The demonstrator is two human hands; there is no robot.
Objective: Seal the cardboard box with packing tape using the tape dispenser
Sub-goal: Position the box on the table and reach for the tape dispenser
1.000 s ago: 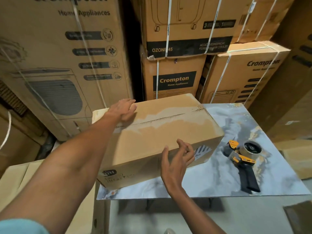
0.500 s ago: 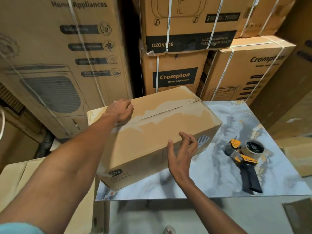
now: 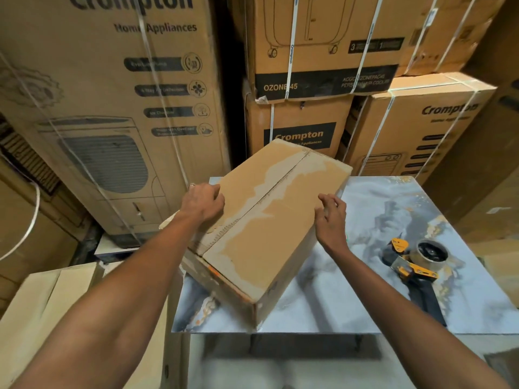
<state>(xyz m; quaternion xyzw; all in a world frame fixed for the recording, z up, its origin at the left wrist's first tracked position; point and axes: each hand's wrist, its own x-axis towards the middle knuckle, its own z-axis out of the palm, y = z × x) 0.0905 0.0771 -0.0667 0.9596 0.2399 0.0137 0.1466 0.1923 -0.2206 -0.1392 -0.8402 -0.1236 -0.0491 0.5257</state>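
A plain cardboard box (image 3: 278, 220) lies on the marbled table (image 3: 365, 304), turned so its centre flap seam runs away from me toward the far right. Torn pale patches mark the seam where old tape was. My left hand (image 3: 203, 202) grips the box's left top edge. My right hand (image 3: 331, 217) rests against the right top edge with fingers curled and spread. The tape dispenser (image 3: 415, 270), yellow and black with a roll of tape, lies on the table to the right of the box, untouched.
Tall stacks of strapped appliance cartons (image 3: 303, 80) stand close behind the table. A large carton (image 3: 106, 108) fills the left. Another flat cardboard box (image 3: 42, 304) sits low at my left, beside the table's front corner.
The box has been rotated on the table so its seam now points away from me. Both hands moved with it; my right hand shifted from the front side to the right edge.
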